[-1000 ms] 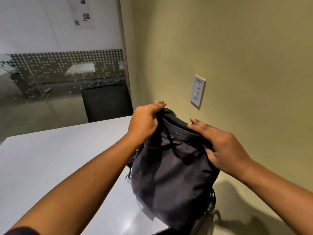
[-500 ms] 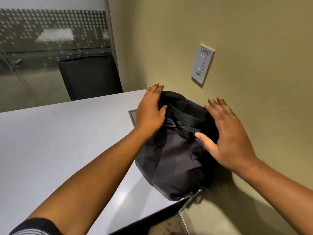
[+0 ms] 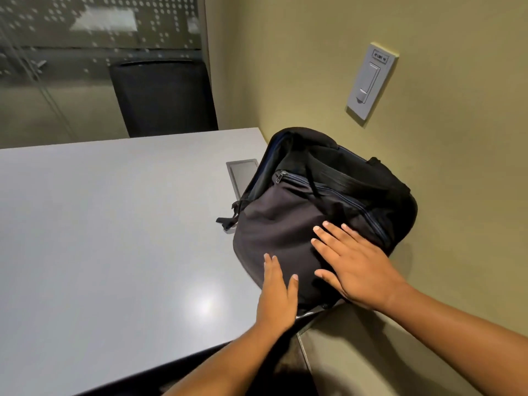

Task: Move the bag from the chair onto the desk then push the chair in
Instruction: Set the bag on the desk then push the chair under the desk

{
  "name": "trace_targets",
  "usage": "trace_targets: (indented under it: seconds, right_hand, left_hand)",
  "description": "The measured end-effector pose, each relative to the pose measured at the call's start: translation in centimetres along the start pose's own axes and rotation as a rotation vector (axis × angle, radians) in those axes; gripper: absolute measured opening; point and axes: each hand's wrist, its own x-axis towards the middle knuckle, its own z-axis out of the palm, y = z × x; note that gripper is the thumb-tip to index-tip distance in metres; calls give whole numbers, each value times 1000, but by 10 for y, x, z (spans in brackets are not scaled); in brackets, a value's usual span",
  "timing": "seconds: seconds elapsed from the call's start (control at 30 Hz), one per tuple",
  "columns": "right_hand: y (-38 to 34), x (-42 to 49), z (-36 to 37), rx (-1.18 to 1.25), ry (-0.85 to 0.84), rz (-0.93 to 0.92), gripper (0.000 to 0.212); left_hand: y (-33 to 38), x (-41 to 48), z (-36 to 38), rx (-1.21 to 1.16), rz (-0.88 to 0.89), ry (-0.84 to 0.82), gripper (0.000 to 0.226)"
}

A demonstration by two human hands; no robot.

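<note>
Bag (image 3: 285,224) down on desk (image 3: 114,238) at 3 o'clock, left hand (image 3: 275,298) and right hand (image 3: 357,270) flat, open on it; next: push chair in.

I see the bag (image 3: 285,230) as matt dark woven cloth with a ribbed webbing strap, the desk (image 3: 114,224) as smooth, faintly glossy grey laminate, the wall (image 3: 428,195) matt-painted, the switch plate (image 3: 370,81) smooth plastic.
</note>
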Motion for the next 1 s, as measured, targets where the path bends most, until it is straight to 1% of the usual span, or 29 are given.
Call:
trace_targets:
  seconds: [0.07,0.13,0.23,0.33,0.43,0.63,0.83,1.0]
  right_hand:
    - [4,1,8,8,-52,27,63]
    - [7,2,14,23,-61,52,60]
    - [7,4,23,-4,-19,73,47]
    - [6,5,34,-8,10,73,44]
    - [7,6,42,-1,-2,86,45]
    - [6,7,50,3,-58,116,43]
    - [-2,16,56,-5,-13,133,42]
    - [-5,27,67,17,-30,144,43]
  left_hand:
    - [-7,5,4,34,-17,-67,67]
    - [-13,14,5,71,-28,-118,64]
    - [-18,31,4,82,-45,-209,60]
    - [-18,43,5,51,-68,-279,59]
    - [-19,52,6,60,-69,-289,59]
    - [-30,63,11,106,-4,-278,60]
    - [-45,84,7,174,61,-260,60]
    - [-51,107,0,222,94,-245,59]
